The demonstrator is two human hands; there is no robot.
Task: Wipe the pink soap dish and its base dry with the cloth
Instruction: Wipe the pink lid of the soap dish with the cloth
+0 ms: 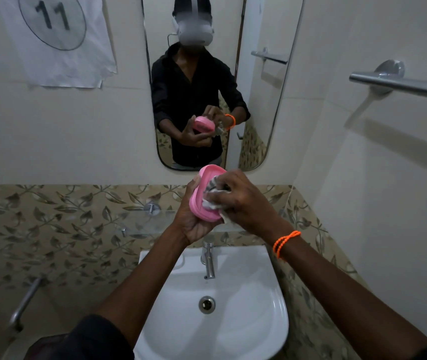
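Observation:
A pink oval soap dish (200, 194) is held up on edge above the sink, its hollow side turned toward me. My left hand (190, 223) grips it from below and behind, fingers curled round its edge. My right hand (242, 200) holds a bunched white and grey cloth (212, 196) and presses it into the hollow of the dish. I cannot tell whether dish and base are together or only one piece is held. The mirror (256, 105) repeats the scene.
A white sink (264, 315) with a chrome tap (208, 259) lies below my hands. A glass shelf (144, 223) runs along the leaf-patterned tiles. A chrome towel rail (401, 84) juts from the right wall. A paper sheet marked 11 (56, 40) hangs upper left.

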